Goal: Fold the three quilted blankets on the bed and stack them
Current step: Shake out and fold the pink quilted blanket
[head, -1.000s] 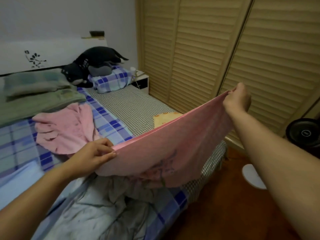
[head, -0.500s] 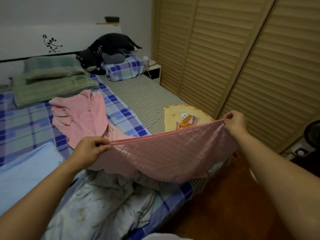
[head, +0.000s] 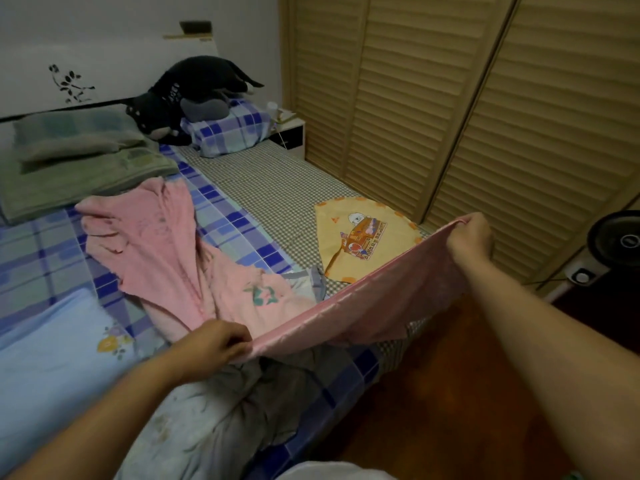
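Note:
A pink quilted blanket (head: 374, 306) hangs stretched over the bed's near right edge. My left hand (head: 214, 344) pinches its near corner and my right hand (head: 472, 239) pinches its far corner, higher up. Another pink blanket (head: 156, 251) lies crumpled in the middle of the bed. A yellow blanket (head: 360, 244) with a cartoon print lies flat beyond the held one, partly hidden by it. A grey rumpled cover (head: 221, 410) lies below my left hand.
The bed (head: 263, 188) has a blue plaid sheet and a checked mat. A light blue pillow (head: 52, 355) lies at left, green folded bedding (head: 79, 161) and a black plush toy (head: 187, 95) at the head. Slatted wardrobe doors (head: 450, 109) stand at right, beside a fan (head: 616, 244).
Both hands have lowered the stretched pink blanket toward the bed's near edge. The view has tilted down, and more of the yellow blanket and the other pink blanket shows.

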